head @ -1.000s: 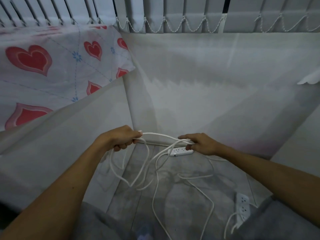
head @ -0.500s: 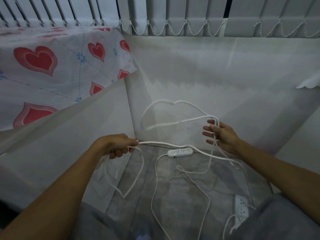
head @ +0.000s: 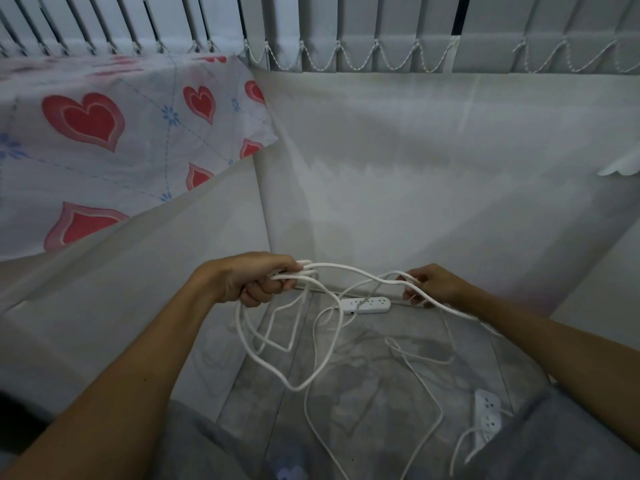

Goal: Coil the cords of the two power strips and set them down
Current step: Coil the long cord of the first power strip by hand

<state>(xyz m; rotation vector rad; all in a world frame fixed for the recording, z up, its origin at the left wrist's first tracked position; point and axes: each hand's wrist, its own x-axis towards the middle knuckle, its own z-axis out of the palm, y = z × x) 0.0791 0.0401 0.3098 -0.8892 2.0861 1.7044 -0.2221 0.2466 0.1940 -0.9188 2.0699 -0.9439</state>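
Observation:
My left hand (head: 254,280) grips several loops of a white cord (head: 292,355), which hang down below it over the floor. My right hand (head: 427,284) pinches a further stretch of the same cord at about the same height, a little to the right. One white power strip (head: 365,305) lies on the grey floor between and just beyond my hands. A second white power strip (head: 487,420) lies at the lower right beside my knee, its own cord curling loose near it.
White sheeting (head: 415,174) covers the wall ahead and the surface to the left. A heart-patterned cloth (head: 104,140) hangs at the upper left under vertical blinds (head: 346,29). My grey-trousered legs (head: 207,445) frame the grey floor (head: 363,386).
My right hand, which had swung up and right with a length of cord, has come back down towards my left hand, bringing another loop. The left hand stayed in place.

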